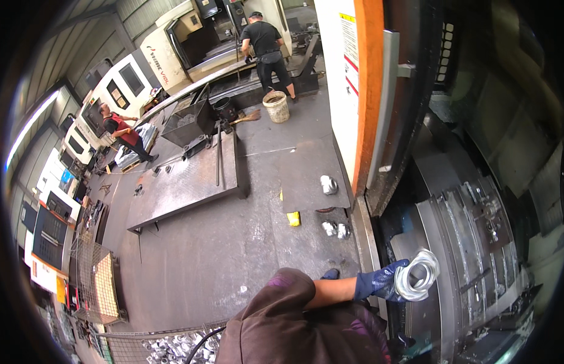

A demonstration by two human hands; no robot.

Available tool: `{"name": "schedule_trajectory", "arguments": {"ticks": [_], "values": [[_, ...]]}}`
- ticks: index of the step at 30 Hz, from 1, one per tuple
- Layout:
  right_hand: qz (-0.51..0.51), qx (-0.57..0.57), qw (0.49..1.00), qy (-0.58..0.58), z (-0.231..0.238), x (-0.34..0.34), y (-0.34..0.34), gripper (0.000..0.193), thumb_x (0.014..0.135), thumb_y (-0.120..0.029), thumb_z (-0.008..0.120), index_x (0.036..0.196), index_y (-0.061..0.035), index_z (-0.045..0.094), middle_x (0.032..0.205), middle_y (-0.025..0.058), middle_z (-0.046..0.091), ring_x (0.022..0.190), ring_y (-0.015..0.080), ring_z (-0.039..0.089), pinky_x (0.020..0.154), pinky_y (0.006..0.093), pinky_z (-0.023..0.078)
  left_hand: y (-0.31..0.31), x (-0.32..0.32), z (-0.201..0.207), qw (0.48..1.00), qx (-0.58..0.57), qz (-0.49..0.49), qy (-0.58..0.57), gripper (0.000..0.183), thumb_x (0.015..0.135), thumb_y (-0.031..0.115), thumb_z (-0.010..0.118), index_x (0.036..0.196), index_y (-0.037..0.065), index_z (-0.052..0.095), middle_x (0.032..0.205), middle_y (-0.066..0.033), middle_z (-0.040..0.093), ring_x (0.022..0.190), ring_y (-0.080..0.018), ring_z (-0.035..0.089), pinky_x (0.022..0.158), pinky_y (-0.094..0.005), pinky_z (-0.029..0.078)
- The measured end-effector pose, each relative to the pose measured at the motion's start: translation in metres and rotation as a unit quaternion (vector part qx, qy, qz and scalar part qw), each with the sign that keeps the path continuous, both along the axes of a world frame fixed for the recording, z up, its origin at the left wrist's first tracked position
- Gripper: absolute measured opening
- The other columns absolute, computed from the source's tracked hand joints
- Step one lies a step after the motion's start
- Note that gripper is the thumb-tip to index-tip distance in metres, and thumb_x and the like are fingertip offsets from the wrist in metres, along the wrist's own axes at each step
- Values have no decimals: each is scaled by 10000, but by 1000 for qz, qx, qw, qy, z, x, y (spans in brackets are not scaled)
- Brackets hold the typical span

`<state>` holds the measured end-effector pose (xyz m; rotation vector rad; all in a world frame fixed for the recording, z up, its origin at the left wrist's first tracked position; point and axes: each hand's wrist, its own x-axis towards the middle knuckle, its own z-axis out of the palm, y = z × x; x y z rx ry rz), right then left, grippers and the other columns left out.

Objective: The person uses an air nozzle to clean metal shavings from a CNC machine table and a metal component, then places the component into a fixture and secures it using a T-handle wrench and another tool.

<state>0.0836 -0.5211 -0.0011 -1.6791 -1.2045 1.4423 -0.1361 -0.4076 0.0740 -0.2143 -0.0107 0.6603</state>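
My left hand, in a dark blue work glove, is closed round a shiny silver metal casting with a round opening through it. The bare left forearm reaches to the right from a dark short sleeve. The casting is held in the open doorway of a machine, over its edge. Beyond it lies the machine's fixture bed, with metal strips and wet, shiny patches. My right hand does not show.
Silver castings lie on the floor beside the machine's orange door edge. Left stands a low metal table, a white bucket behind it. A wire cage holds several castings. Two people work farther off.
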Motion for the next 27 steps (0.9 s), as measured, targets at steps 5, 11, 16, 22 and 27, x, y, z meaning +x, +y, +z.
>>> {"name": "schedule_trajectory", "arguments": {"ticks": [5, 11, 16, 22, 27], "values": [[38, 0, 999, -12, 21, -27, 24, 344, 871, -273, 591, 1139, -58, 613, 1021, 103, 639, 889, 231, 551, 815, 350, 446, 27, -37, 2, 983, 102, 93, 121, 470, 915, 357, 522, 1273, 57, 475, 1234, -110, 545, 1130, -257, 542, 1026, -452, 415], [14, 21, 998, -55, 59, -23, 57, 343, 870, -257, 592, 1148, -56, 608, 1035, 106, 637, 908, 233, 551, 827, 350, 444, 68, -65, 10, 989, 65, 128, -24, 416, 930, 312, 522, 1279, 89, 481, 1222, -99, 553, 1116, -236, 555, 997, -489, 439], [25, 8, 997, -73, 70, -46, 66, 343, 869, -244, 592, 1156, -55, 604, 1046, 108, 635, 925, 234, 552, 838, 350, 442, 100, -50, 5, 959, 193, 202, 43, 457, 905, 303, 586, 1264, 36, 494, 1229, -105, 560, 1087, -200, 573, 1029, -375, 427], [91, -18, 994, -58, 56, -76, 62, 344, 868, -228, 593, 1165, -54, 599, 1060, 110, 633, 945, 236, 553, 850, 350, 440, 113, -36, 11, 952, 187, 241, 5, 500, 936, 401, 528, 1280, 40, 493, 1226, -98, 579, 1100, -206, 577, 1033, -363, 417], [127, -5, 991, -49, 53, -60, 53, 346, 867, -215, 594, 1173, -53, 595, 1072, 112, 632, 961, 237, 553, 861, 350, 439, 119, -16, 4, 977, 99, 188, -19, 561, 931, 459, 515, 1314, 51, 472, 1259, -114, 564, 1129, -239, 569, 1043, -393, 410]]}}
